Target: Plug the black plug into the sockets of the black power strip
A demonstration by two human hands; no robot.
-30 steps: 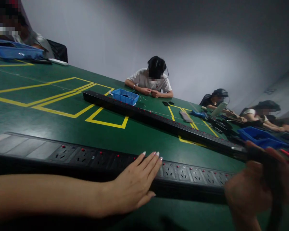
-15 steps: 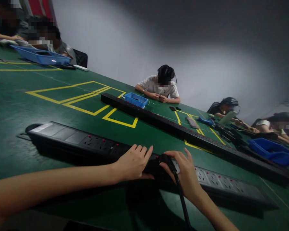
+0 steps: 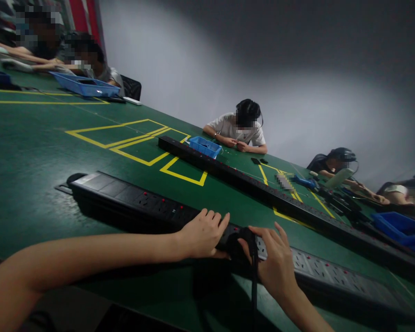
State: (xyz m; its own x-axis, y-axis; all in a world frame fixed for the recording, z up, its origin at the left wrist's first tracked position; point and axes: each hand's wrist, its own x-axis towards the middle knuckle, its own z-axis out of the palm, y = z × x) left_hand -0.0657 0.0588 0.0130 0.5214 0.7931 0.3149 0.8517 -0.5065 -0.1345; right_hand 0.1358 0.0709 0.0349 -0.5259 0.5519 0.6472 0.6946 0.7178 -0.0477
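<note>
A long black power strip with rows of sockets and small red lights lies slantwise across the table in front of me. My left hand is wrapped over its middle, fingers on the far edge and thumb on the near side. Just to the right, my right hand grips a black plug between thumb and fingers at the strip's socket face. From the plug a black cable hangs down towards me. How deep the plug sits in the socket is hidden.
Behind lies a second long black strip on the green table with yellow tape outlines. Blue trays stand at the far left, centre and right. A co-worker sits opposite; others sit at both sides.
The whole view has shifted, so things appear farther right and slightly lower. Both hands keep their places on the strip and plug; the cable now hangs straighter.
</note>
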